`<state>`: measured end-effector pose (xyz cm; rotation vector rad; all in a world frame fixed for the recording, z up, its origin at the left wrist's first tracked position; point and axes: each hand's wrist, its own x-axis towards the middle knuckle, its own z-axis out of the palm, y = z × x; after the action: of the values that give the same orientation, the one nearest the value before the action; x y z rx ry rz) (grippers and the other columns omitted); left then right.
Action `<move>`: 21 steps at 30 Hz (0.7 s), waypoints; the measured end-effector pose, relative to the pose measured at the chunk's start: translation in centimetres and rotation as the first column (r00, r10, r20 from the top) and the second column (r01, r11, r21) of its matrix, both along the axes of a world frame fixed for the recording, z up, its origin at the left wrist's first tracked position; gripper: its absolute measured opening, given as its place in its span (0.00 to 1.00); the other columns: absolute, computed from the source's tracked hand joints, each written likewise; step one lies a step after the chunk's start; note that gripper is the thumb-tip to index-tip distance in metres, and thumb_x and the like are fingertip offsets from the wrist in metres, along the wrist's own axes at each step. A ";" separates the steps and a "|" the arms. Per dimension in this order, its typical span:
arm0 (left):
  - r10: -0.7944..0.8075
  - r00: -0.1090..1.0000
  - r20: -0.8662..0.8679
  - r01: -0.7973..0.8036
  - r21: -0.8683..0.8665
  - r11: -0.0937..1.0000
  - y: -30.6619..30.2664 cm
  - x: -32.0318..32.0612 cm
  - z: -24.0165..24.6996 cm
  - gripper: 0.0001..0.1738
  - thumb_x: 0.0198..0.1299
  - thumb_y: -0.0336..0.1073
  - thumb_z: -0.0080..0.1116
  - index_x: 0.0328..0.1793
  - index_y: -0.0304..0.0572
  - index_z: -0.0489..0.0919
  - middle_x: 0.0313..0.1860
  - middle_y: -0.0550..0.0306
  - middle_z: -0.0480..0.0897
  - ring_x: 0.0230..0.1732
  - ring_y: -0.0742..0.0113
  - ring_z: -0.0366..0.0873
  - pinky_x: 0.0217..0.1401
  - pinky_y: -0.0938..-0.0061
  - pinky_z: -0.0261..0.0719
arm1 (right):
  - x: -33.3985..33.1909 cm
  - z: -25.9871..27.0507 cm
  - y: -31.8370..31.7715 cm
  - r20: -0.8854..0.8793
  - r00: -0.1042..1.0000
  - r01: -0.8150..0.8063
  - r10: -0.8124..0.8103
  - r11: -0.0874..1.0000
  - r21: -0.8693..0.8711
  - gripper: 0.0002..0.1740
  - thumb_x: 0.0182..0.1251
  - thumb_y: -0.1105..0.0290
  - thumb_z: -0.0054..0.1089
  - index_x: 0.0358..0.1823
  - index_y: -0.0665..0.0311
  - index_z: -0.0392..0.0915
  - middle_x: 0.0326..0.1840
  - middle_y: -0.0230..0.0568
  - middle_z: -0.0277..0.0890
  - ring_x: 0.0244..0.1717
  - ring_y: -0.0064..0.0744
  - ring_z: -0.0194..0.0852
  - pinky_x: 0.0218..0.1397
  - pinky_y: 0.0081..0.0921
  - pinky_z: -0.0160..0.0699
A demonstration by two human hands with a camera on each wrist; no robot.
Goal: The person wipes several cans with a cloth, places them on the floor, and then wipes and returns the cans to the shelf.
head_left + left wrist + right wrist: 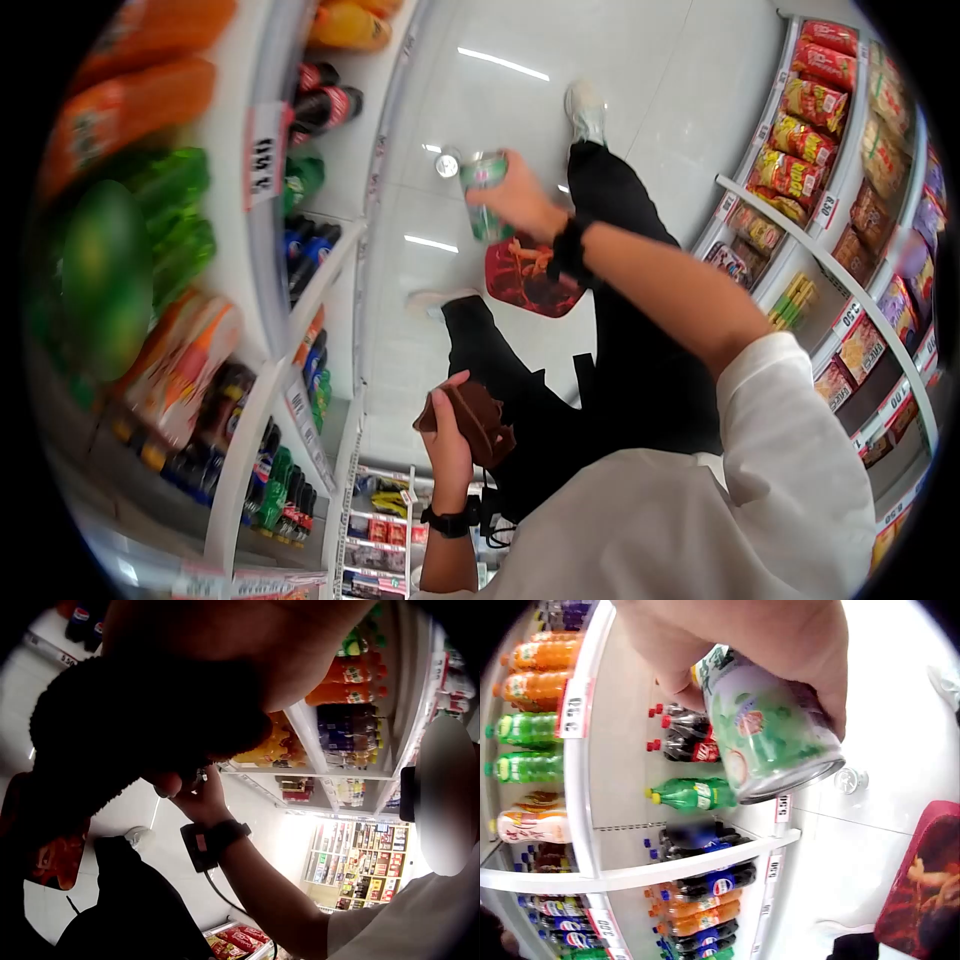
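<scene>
My right hand (515,195) grips a green-and-white drink can (769,731), fingers wrapped round its upper part in the right wrist view. The can is tilted, its metal base towards the floor, in front of a shelf of bottles. On the tiles below stands another small can (447,163). Lower in the head view, my left hand (447,440) holds a soft brown thing (478,422) with folded flaps, thumb and fingers around it. That thing shows as a dark, fuzzy-edged shape (150,727) in the left wrist view; its kind is not clear.
Shelves with price tags (264,160) hold soda bottles (694,793) on the left. Snack packets (800,140) fill a curved rack (820,245) on the right. A red-edged, picture-printed item (535,280) lies between my feet on the white floor (500,110).
</scene>
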<state>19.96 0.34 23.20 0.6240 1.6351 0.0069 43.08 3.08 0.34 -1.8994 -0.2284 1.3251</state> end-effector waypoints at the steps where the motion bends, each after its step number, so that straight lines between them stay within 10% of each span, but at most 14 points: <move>1: 0.042 0.998 -0.039 -0.044 -0.046 0.998 0.1 0.4 -0.3 0.29 0.76 0.57 0.39 0.59 0.42 0.79 0.41 0.56 0.81 0.35 0.68 0.82 0.26 0.73 0.83 | 0.9 -2.9 0.5 0.063 0.997 -0.050 0.053 0.998 -0.044 0.46 0.39 0.58 0.78 0.59 0.78 0.68 0.48 0.60 0.79 0.50 0.49 0.82 0.54 0.36 0.81; 7: 0.093 0.986 -0.141 -0.112 -0.136 0.984 -2.4 -5.4 -5.8 0.33 0.77 0.60 0.33 0.64 0.40 0.74 0.48 0.48 0.83 0.48 0.59 0.82 0.52 0.68 0.83 | 2.0 -18.6 2.3 0.364 0.809 -0.381 0.462 0.883 -0.274 0.44 0.41 0.54 0.78 0.59 0.70 0.71 0.56 0.56 0.75 0.57 0.55 0.76 0.60 0.38 0.77; 15: 0.093 0.950 -0.297 -0.159 -0.208 0.965 -3.4 -11.0 -9.1 0.35 0.74 0.65 0.32 0.64 0.41 0.71 0.46 0.46 0.82 0.36 0.56 0.84 0.30 0.64 0.86 | -2.3 -27.5 3.8 0.346 0.871 -0.186 0.348 0.887 -0.423 0.31 0.52 0.61 0.72 0.53 0.66 0.66 0.57 0.57 0.74 0.56 0.59 0.75 0.58 0.46 0.75; 21: 0.096 0.934 -0.344 -0.181 -0.225 0.957 -2.5 -11.8 -9.4 0.35 0.73 0.66 0.34 0.64 0.41 0.69 0.44 0.46 0.82 0.31 0.55 0.82 0.26 0.64 0.84 | -3.9 -32.7 4.0 0.644 0.638 -0.306 0.422 0.907 -0.290 0.13 0.62 0.72 0.55 0.47 0.64 0.66 0.50 0.54 0.74 0.51 0.58 0.75 0.52 0.50 0.75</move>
<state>8.12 -2.16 13.76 0.3202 1.9637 -0.2112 39.18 7.10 -32.38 -2.5254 -0.9728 0.7931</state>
